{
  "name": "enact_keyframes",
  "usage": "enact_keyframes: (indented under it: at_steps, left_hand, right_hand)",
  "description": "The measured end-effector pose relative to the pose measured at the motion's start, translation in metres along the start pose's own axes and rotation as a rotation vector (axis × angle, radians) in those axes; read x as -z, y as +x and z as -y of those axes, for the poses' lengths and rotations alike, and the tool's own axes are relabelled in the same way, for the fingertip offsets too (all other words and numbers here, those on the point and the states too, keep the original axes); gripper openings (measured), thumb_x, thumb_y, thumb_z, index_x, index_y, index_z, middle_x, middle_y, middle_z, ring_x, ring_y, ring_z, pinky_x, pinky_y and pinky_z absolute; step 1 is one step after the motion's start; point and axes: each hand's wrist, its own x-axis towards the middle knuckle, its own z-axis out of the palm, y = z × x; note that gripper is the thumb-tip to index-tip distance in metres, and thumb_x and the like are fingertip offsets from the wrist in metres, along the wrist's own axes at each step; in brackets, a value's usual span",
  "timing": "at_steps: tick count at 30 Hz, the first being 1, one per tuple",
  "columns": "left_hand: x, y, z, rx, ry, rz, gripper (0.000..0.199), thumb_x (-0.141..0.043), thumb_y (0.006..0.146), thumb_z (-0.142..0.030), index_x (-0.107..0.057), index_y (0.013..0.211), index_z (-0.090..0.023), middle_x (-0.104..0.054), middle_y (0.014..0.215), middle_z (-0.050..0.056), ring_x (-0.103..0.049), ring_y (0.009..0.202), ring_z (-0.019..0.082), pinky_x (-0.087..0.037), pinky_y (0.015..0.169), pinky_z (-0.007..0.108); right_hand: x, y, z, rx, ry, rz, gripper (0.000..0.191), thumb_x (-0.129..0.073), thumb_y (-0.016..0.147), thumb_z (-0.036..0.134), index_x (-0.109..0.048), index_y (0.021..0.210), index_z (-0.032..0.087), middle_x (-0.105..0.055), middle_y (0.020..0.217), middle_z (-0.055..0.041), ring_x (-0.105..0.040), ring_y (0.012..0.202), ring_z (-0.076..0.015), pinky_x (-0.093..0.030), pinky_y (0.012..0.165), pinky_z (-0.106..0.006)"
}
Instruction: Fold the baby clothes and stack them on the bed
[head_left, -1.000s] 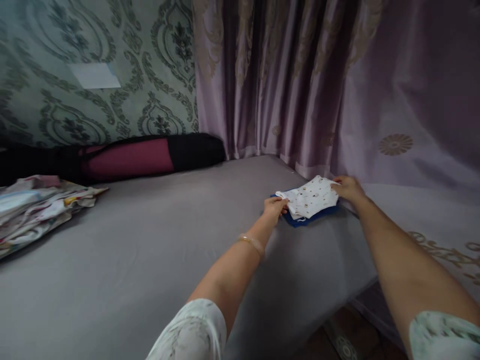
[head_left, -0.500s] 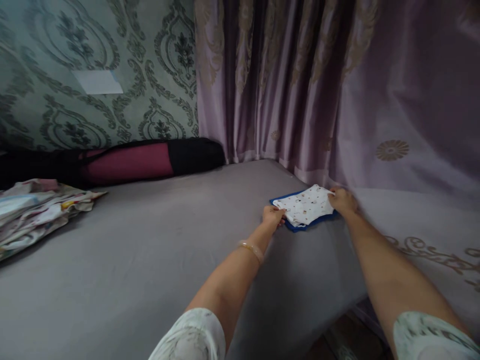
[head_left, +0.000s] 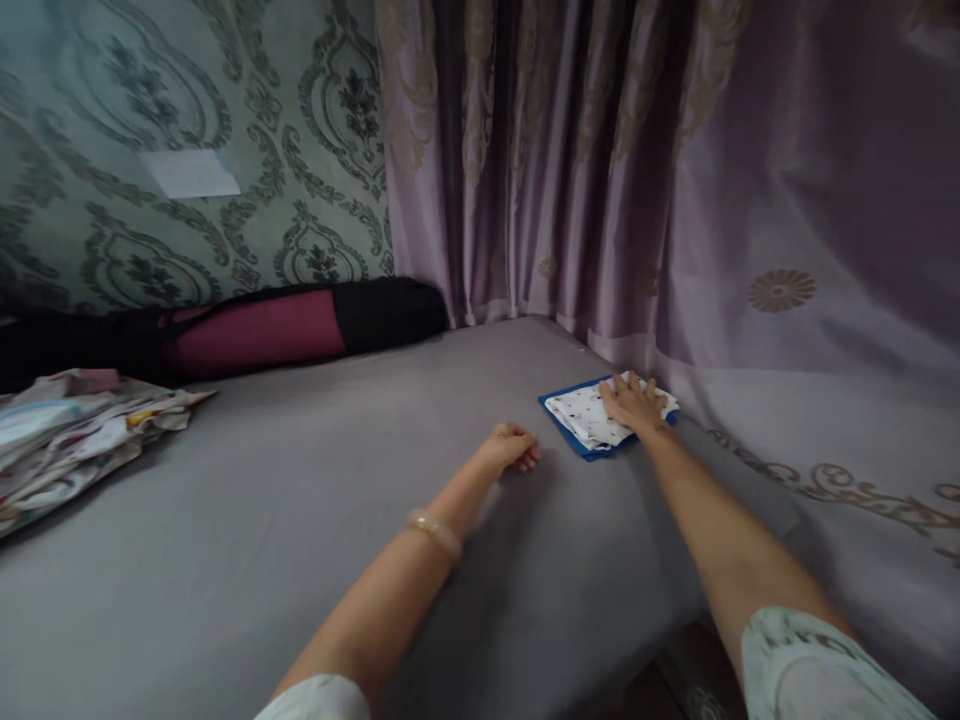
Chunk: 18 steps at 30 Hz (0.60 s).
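Observation:
A white folded garment (head_left: 579, 412) with small dark and brown prints lies on top of a folded blue cloth (head_left: 576, 440), near the bed's right edge by the curtain. My right hand (head_left: 634, 402) presses flat on the white garment with its fingers spread. To the left of the pile, apart from it, my left hand (head_left: 511, 447) hovers low over the grey sheet. Its fingers are loosely bent and hold nothing that I can see. A pale bangle (head_left: 435, 535) circles my left wrist.
The bed (head_left: 315, 500) has a grey sheet. At the far left lies a heap of patterned clothes (head_left: 90, 430). Behind it, a long black and maroon bag (head_left: 262, 330) runs along the papered wall. Mauve curtains (head_left: 705, 250) hang behind and right of the bed.
My left hand has let go of the white garment's near left corner and moved left. My right hand has gone from gripping the right edge to lying flat on top.

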Motion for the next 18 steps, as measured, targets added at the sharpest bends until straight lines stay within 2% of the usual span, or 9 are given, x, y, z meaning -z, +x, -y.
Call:
enact_keyframes:
  at_steps: [2, 6, 11, 14, 16, 18]
  left_hand:
    - [0.031, -0.016, 0.009, 0.008, 0.091, 0.023, 0.014, -0.055, 0.091, -0.026, -0.060, 0.086, -0.014, -0.065, 0.061, 0.000, -0.055, 0.046, 0.007, -0.042, 0.049, 0.017]
    - [0.096, -0.054, 0.026, -0.030, 0.200, -0.078, 0.020, -0.059, 0.085, -0.035, -0.059, 0.088, -0.016, -0.068, 0.069, 0.002, -0.057, 0.053, 0.009, -0.043, 0.050, 0.019]
    - [0.165, -0.107, 0.051, -0.056, 0.298, -0.259, 0.038, -0.062, 0.072, -0.053, -0.059, 0.086, -0.017, -0.065, 0.071, 0.001, -0.056, 0.055, 0.011, -0.041, 0.049, 0.022]
    - [0.199, -0.139, 0.073, -0.020, 0.359, -0.375, 0.047, -0.062, 0.064, -0.062, -0.060, 0.084, -0.019, -0.063, 0.066, 0.000, -0.054, 0.054, 0.013, -0.039, 0.047, 0.022]
    - [0.215, -0.158, 0.087, -0.003, 0.362, -0.430, 0.050, -0.060, 0.063, -0.065, -0.060, 0.084, -0.020, -0.063, 0.066, -0.001, -0.053, 0.054, 0.013, -0.038, 0.047, 0.022]
    - [0.225, -0.173, 0.096, 0.013, 0.341, -0.473, 0.051, -0.059, 0.062, -0.067, -0.060, 0.082, -0.020, -0.062, 0.067, -0.001, -0.053, 0.055, 0.013, -0.038, 0.047, 0.022]
  right_hand:
    - [-0.005, 0.003, -0.002, -0.038, 0.028, 0.034, 0.075, -0.010, 0.091, 0.067, -0.033, 0.149, 0.026, -0.019, 0.159, -0.0074, -0.011, 0.142, -0.0454, -0.013, 0.108, -0.069]
    - [-0.009, 0.005, -0.005, -0.041, 0.046, 0.050, 0.078, -0.009, 0.089, 0.069, -0.032, 0.150, 0.026, -0.019, 0.159, -0.0088, -0.012, 0.142, -0.0450, -0.008, 0.106, -0.072]
    - [-0.001, 0.005, -0.002, -0.041, 0.060, 0.074, 0.076, -0.012, 0.091, 0.067, -0.032, 0.150, 0.024, -0.019, 0.159, -0.0121, -0.016, 0.142, -0.0429, -0.013, 0.106, -0.070]
    - [0.005, -0.006, 0.014, 0.006, 0.068, 0.031, 0.072, -0.010, 0.093, 0.062, -0.032, 0.150, 0.024, -0.021, 0.158, -0.0121, -0.015, 0.143, -0.0400, -0.015, 0.108, -0.068]
    - [0.003, -0.020, 0.028, 0.135, 0.075, 0.019, 0.070, -0.009, 0.094, 0.061, -0.031, 0.150, 0.025, -0.022, 0.158, -0.0104, -0.012, 0.144, -0.0385, -0.013, 0.109, -0.067]
    - [-0.003, -0.034, 0.041, 0.245, 0.077, 0.061, 0.070, -0.009, 0.094, 0.061, -0.030, 0.150, 0.026, -0.021, 0.159, -0.0084, -0.010, 0.145, -0.0380, -0.010, 0.110, -0.067]
